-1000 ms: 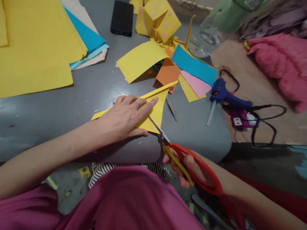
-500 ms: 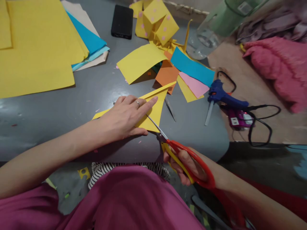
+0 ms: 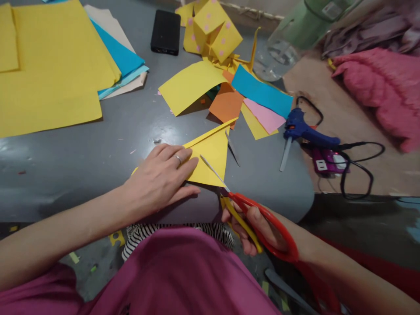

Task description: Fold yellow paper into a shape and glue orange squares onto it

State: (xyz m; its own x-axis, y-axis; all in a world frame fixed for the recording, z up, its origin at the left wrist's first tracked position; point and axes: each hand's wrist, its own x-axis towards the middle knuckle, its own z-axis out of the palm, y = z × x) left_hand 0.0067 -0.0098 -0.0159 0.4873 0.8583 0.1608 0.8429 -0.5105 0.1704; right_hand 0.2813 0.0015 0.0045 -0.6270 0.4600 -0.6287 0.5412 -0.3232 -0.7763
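Observation:
My left hand (image 3: 167, 173) lies with its fingers spread on a folded yellow paper (image 3: 211, 159), pressing it against the grey table near the front edge. A ring is on one finger. In my right hand (image 3: 244, 223) are scissors (image 3: 267, 218) with red and yellow handles, fingers wrapped round them. One blade rests over the yellow paper, its tip close to my left fingers; the other blade is mostly hidden beneath the paper. Just right of the paper lies a thin pointed metal tool (image 3: 232, 148).
Beyond are yellow, orange (image 3: 226, 103), blue (image 3: 262, 92) and pink paper pieces, and a dotted yellow paper shape (image 3: 218, 30). A blue glue gun (image 3: 303, 129) with cables lies right. Large yellow sheets (image 3: 55, 57) lie left, a black box (image 3: 166, 33) and a bottle (image 3: 288, 43) at the back.
My left hand has slid left and slightly toward me on the paper. The yellow paper has shifted a little toward me, and more of it shows around the scissors' upper blade.

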